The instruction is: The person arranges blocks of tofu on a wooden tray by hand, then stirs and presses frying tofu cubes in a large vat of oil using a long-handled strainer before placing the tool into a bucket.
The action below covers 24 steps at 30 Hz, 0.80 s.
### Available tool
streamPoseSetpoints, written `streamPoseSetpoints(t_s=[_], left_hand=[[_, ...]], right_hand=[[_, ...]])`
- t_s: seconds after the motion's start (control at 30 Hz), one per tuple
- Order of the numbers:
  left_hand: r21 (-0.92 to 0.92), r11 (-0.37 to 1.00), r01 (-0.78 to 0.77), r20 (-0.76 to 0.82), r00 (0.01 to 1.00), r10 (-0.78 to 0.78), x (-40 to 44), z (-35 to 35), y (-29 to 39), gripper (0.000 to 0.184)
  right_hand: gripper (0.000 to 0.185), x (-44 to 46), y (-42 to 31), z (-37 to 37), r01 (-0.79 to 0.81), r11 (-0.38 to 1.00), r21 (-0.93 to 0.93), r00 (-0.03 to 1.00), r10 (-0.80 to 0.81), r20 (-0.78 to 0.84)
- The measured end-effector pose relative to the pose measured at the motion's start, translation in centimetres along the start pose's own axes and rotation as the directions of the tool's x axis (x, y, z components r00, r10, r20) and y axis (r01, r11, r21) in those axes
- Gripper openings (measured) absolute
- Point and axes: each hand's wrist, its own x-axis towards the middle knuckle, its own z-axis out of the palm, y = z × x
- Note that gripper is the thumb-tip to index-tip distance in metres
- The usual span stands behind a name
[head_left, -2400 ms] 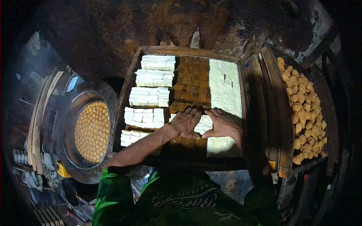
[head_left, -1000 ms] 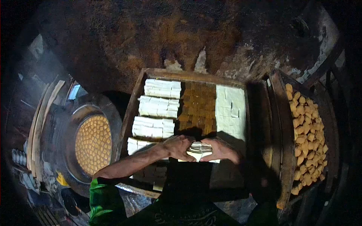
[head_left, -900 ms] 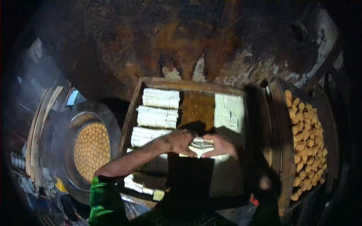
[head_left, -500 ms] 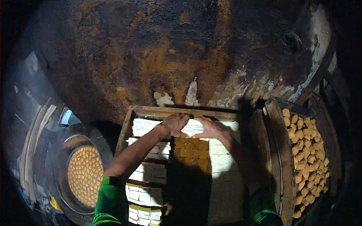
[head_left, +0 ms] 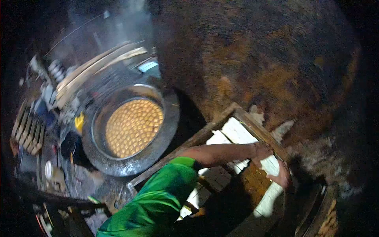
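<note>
My left hand (head_left: 260, 152) and my right hand (head_left: 282, 176) are closed on opposite ends of a short row of white tofu pieces (head_left: 270, 165). They are at the far end of a wooden tray (head_left: 258, 127) with a woven bottom (head_left: 252, 179). White tofu blocks (head_left: 239, 130) lie in rows along the tray's left side. Another strip of tofu (head_left: 268, 200) runs down the right side, partly in shadow. My green left sleeve (head_left: 158, 189) covers part of the tray's near left.
Left of the tray, a large round pan (head_left: 96, 136) holds many golden tofu pieces (head_left: 134, 128) in liquid. Wooden planks (head_left: 98, 65) lie behind it. A yellow object (head_left: 79, 121) and a dark bucket (head_left: 71, 144) stand beside it. A big stained surface (head_left: 252, 59) rises beyond the tray.
My view has swung left and tilted, so the pan now shows larger and nearer the middle. The basket of golden pieces has mostly left view at right. Both hands still hold the tofu.
</note>
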Motion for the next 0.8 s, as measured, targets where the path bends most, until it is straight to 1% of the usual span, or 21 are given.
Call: streamPoseSetpoints(t_s=[0.03, 0.1, 0.13, 0.17, 0.2, 0.23, 0.27, 0.3, 0.33, 0.37, 0.43, 0.47, 0.5, 0.53, 0.57, 0.6, 0.63, 0.67, 0.7, 0.73, 0.8], left_hand=[[0.007, 1.000, 0.013, 0.134, 0.991, -0.014, 0.6, -0.1, -0.3, 0.097], [0.021, 0.998, 0.051, 0.157, 0.986, -0.054, 0.3, -0.4, -0.3, 0.101], [0.025, 0.999, 0.023, 0.047, 0.999, -0.024, 0.2, 0.0, -0.1, 0.100], [0.046, 0.999, 0.001, -0.060, 0.998, 0.001, -0.2, 0.1, 0.3, 0.098], [-0.003, 0.999, 0.041, -0.037, 0.998, -0.041, -1.2, -1.7, 1.2, 0.098], [0.001, 0.999, 0.054, -0.039, 0.998, -0.054, -2.8, -3.3, 2.1, 0.098], [-0.036, 0.997, 0.074, -0.235, 0.969, -0.081, -4.8, -4.9, 3.0, 0.094], [-0.076, 0.993, 0.087, -0.419, 0.901, -0.111, -7.1, -6.3, 4.2, 0.090], [-0.107, 0.987, 0.121, -0.519, 0.840, -0.159, -10.5, -8.2, 6.1, 0.081], [-0.143, 0.978, 0.153, -0.612, 0.763, -0.209, -14.5, -9.4, 8.2, 0.073], [-0.283, 0.932, 0.227, -0.738, 0.569, -0.363, -22.6, -9.1, 12.5, 0.053], [-0.392, 0.869, 0.303, -0.741, 0.456, -0.493, -27.5, -8.4, 15.5, 0.044], [-0.399, 0.812, 0.426, -0.759, 0.344, -0.553, -32.1, -6.6, 18.1, 0.039], [-0.510, 0.665, 0.545, -0.682, 0.214, -0.699, -36.6, -4.6, 21.6, 0.035], [-0.638, 0.425, 0.642, -0.490, 0.088, -0.867, -41.5, -1.1, 24.8, 0.033], [-0.688, 0.381, 0.618, -0.555, -0.110, -0.825, -45.6, 3.0, 28.4, 0.030], [-0.652, 0.196, 0.732, -0.520, -0.245, -0.818, -49.2, 6.1, 33.6, 0.032], [-0.620, -0.010, 0.785, -0.346, -0.284, -0.894, -53.5, 11.7, 38.5, 0.041], [-0.481, -0.167, 0.861, -0.202, -0.294, -0.934, -56.5, 15.8, 45.0, 0.046], [-0.403, -0.297, 0.866, 0.140, -0.262, -0.955, -58.9, 18.6, 51.2, 0.050], [-0.330, -0.372, 0.867, 0.282, -0.286, -0.916, -62.5, 26.6, 64.8, 0.033]], right_hand=[[0.093, 0.2, -2.3, -1.0, -0.066, 0.963, 0.260, 0.996, 0.047, 0.080], [0.097, 0.4, -1.4, -0.3, -0.046, 0.947, 0.318, 0.996, 0.018, 0.091], [0.097, 0.2, -0.7, -0.7, -0.049, 0.950, 0.309, 0.994, 0.015, 0.109], [0.095, 0.0, -0.2, -1.1, 0.085, 0.996, 0.007, 0.995, -0.085, 0.049], [0.094, -0.4, -0.9, -1.6, 0.154, 0.977, -0.149, 0.988, -0.150, 0.036], [0.092, -0.7, -2.3, -2.4, 0.210, 0.929, -0.304, 0.977, -0.214, 0.022], [0.094, -0.8, -3.8, -3.4, 0.091, 0.962, -0.257, 0.995, -0.096, -0.008], [0.095, -0.8, -5.6, -4.4, -0.030, 0.979, -0.203, 0.999, 0.025, -0.027], [0.091, -0.7, -6.7, -5.1, 0.010, 0.980, -0.198, 0.997, -0.025, -0.072], [0.082, -1.3, -9.8, -6.4, -0.037, 0.986, -0.162, 0.997, 0.025, -0.074], [0.071, -1.9, -15.1, -8.3, -0.006, 0.999, -0.042, 0.997, 0.009, 0.072], [0.065, -2.4, -16.0, -8.1, -0.010, 0.996, 0.088, 0.991, -0.001, 0.133], [0.065, -3.1, -17.5, -8.2, 0.018, 0.997, 0.081, 0.990, -0.029, 0.140], [0.064, -3.9, -19.4, -8.3, 0.011, 0.999, 0.050, 0.983, -0.020, 0.180], [0.063, -4.3, -21.0, -8.1, 0.003, 1.000, 0.025, 0.977, -0.008, 0.214], [0.059, -5.0, -20.5, -7.1, 0.085, 0.996, -0.002, 0.982, -0.083, 0.172], [0.056, -6.3, -22.0, -7.3, 0.142, 0.989, 0.037, 0.973, -0.147, 0.176], [0.055, -7.4, -22.1, -7.2, 0.117, 0.992, 0.054, 0.975, -0.125, 0.186], [0.053, -8.4, -21.7, -6.8, 0.087, 0.994, 0.067, 0.975, -0.099, 0.198], [0.053, -9.0, -20.8, -6.3, 0.093, 0.994, 0.063, 0.975, -0.104, 0.199], [0.048, -10.0, -17.3, -5.2, 0.151, 0.988, 0.027, 0.976, -0.153, 0.154]])
